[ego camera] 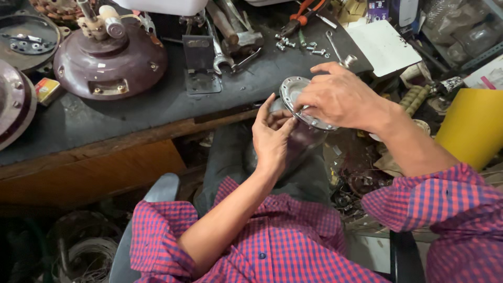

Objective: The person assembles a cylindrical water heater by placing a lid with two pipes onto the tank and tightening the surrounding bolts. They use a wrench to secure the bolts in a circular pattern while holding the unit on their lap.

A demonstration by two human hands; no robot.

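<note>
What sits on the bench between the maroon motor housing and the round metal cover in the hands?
In the head view, a grey metal bracket lies between the motor housing and the cover, with wrenches just behind it.

Red-and-blue checked shirt, sleeves rolled above the elbows; bare forearms; dark grey trousers.

both forearms are raised in front of the body, bare below rolled checked sleeves. the left hand [271, 137] is held upright, palm turned inward, fingers [283, 126] curled lightly. the right hand [340, 97] is arched palm down from the opposite side, fingers spread and bent, thumb tucked beneath. the two hands are brought nearly together.
</note>
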